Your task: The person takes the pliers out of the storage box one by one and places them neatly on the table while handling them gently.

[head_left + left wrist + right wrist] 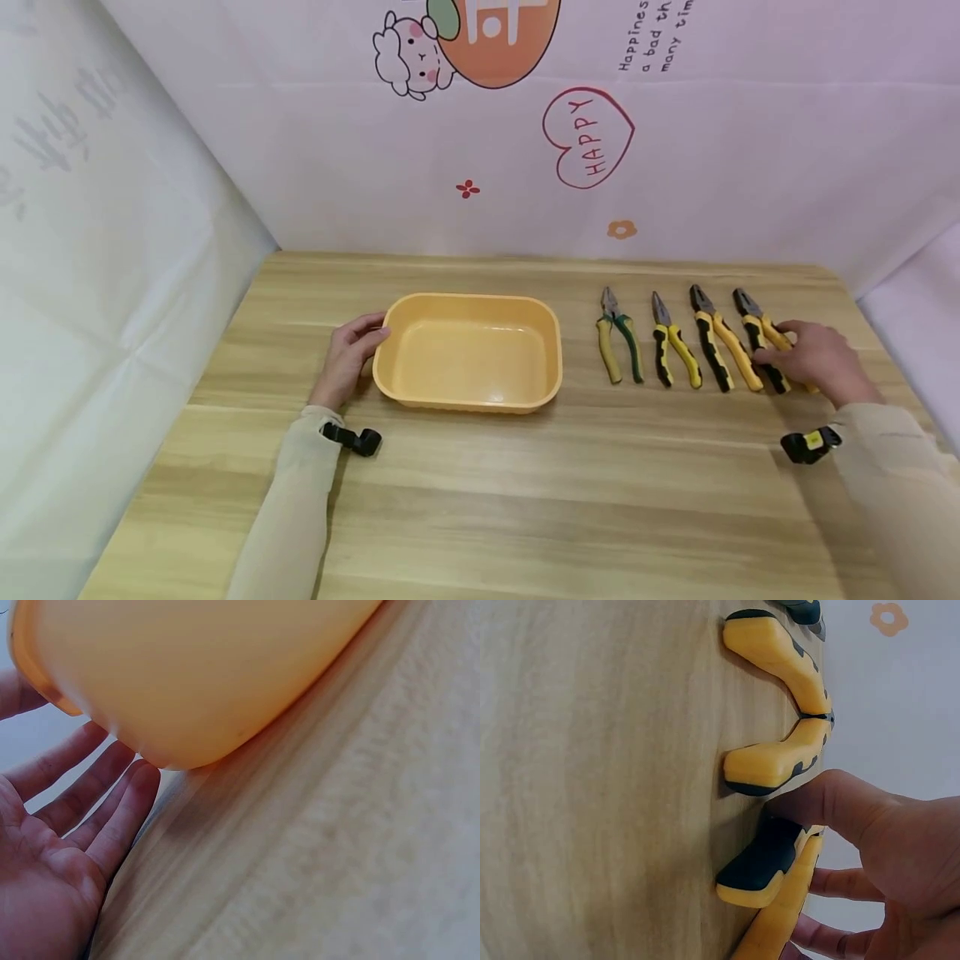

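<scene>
My left hand holds the left end of a yellow plastic tray, thumb at the rim and extended fingers against the outer wall. My right hand grips the handles of the rightmost pliers. In the right wrist view its thumb presses the black-and-yellow handle while other fingers lie beyond the second handle. These pliers still lie at the table surface. Left of them lie black-and-orange combination pliers, smaller yellow-and-black long-nose pliers and green-handled pliers.
The pliers form a row on a wooden table, heads toward the back edge. Behind rises a white printed cloth with a heart and cartoon figures. Another white cloth hangs along the left side.
</scene>
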`<state>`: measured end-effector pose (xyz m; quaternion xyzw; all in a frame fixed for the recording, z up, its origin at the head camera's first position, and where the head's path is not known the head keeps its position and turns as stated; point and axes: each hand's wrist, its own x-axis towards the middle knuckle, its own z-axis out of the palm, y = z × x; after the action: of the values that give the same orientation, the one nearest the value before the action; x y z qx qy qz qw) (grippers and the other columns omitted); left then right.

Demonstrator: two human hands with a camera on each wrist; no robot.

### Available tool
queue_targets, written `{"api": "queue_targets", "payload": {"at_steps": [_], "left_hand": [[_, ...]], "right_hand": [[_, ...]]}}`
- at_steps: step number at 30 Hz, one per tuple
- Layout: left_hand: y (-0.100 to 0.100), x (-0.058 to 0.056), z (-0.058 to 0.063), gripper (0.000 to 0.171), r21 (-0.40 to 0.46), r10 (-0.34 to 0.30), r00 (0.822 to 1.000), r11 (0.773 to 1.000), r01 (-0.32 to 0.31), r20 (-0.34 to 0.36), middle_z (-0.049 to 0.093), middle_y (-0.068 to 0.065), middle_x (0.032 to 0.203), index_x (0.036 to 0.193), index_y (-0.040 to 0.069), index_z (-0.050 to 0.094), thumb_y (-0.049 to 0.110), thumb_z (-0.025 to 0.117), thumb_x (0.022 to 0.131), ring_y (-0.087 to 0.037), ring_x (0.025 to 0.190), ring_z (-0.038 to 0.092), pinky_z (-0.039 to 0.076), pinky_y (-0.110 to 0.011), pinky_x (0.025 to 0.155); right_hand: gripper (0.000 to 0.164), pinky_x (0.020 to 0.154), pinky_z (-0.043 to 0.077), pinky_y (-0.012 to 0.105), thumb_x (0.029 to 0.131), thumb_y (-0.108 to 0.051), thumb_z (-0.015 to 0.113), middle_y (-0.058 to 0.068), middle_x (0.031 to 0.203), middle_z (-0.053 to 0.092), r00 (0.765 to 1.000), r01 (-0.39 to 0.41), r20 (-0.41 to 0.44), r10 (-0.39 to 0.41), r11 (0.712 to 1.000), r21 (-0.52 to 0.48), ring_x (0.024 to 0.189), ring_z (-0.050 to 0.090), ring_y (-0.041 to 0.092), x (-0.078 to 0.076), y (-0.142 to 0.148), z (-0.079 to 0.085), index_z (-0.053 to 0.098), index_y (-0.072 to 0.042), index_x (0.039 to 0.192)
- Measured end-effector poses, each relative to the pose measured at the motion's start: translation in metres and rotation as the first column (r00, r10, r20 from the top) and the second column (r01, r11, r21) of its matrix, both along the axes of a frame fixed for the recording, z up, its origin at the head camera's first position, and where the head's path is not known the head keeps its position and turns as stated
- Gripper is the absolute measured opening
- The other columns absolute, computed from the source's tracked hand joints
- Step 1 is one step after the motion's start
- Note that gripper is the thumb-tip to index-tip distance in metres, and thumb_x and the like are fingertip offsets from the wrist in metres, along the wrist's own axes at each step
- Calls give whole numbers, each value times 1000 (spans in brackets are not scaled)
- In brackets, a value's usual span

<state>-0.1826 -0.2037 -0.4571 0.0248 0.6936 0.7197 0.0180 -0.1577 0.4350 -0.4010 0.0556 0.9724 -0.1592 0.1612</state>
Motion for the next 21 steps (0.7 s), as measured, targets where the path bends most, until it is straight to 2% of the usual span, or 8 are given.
{"api": "queue_targets", "payload": {"at_steps": [4, 8, 11, 15, 17, 18, 19, 21], "left_hand": [[-1, -3, -2, 40, 3, -7, 1000, 1000, 7, -22, 68, -1, 111, 132, -15, 56, 8, 61, 100, -11, 99, 66, 56, -23, 88], [-3, -3, 0, 41, -14, -11, 1000, 1000, 11, -21, 68, -3, 114, 134, -14, 56, 9, 61, 100, -10, 100, 66, 56, -23, 88], [-6, -3, 4, 42, -59, -13, 1000, 998, 12, -20, 65, -10, 122, 136, -11, 55, 12, 62, 101, -12, 105, 64, 55, -22, 90], [-8, -3, 16, 45, -206, -12, 997, 978, -5, -80, 58, -22, 134, 139, -7, 54, 14, 64, 100, -23, 117, 58, 52, -29, 98], [-6, -4, 24, 48, -330, -25, 990, 944, -24, -142, 55, -25, 138, 142, -5, 53, 16, 65, 100, -31, 124, 54, 48, -39, 105], [-5, -4, 30, 50, -409, -37, 983, 912, -39, -177, 52, -25, 141, 144, -4, 52, 18, 64, 101, -34, 128, 51, 46, -44, 107], [-3, -4, 35, 52, -486, -52, 977, 872, -58, -209, 50, -25, 144, 146, -2, 50, 20, 64, 101, -37, 132, 47, 42, -50, 110], [3, -4, 46, 56, -624, -91, 957, 774, -107, -277, 44, -24, 150, 150, 0, 45, 25, 62, 102, -42, 139, 39, 35, -58, 114]], "right_hand": [[94, 95, 35, 77, 98, -52, 60, 52, 136, 29, 1000, 12, -15, -12, 1000, 10, 119, 29, 71, 1, -4, 2, 27, 22, 144], [98, 84, 40, 75, 97, -58, 58, 53, 132, 29, 994, 48, -104, -44, 998, 30, 113, 33, 68, 8, -18, 7, 27, 20, 146], [90, 76, 42, 73, 98, -54, 59, 53, 128, 32, 972, 58, -229, -50, 998, 25, 108, 38, 65, 15, -40, 12, 31, 18, 146], [77, 85, 37, 77, 101, -44, 60, 50, 131, 35, 923, -17, -385, 8, 1000, -19, 114, 37, 66, 19, -78, 19, 36, 13, 146], [70, 90, 34, 77, 102, -38, 61, 48, 134, 37, 887, -71, -460, 47, 997, -36, 118, 36, 65, 21, -96, 21, 39, 11, 147], [68, 93, 32, 77, 102, -36, 62, 46, 135, 38, 865, -101, -497, 69, 994, -38, 120, 36, 64, 21, -105, 23, 40, 10, 147], [66, 94, 33, 76, 101, -33, 64, 44, 135, 40, 836, -133, -540, 96, 991, -29, 121, 38, 62, 21, -113, 23, 42, 9, 146], [63, 97, 32, 75, 100, -31, 66, 40, 137, 43, 778, -183, -611, 146, 983, 1, 123, 40, 60, 21, -126, 24, 45, 8, 145]]}}
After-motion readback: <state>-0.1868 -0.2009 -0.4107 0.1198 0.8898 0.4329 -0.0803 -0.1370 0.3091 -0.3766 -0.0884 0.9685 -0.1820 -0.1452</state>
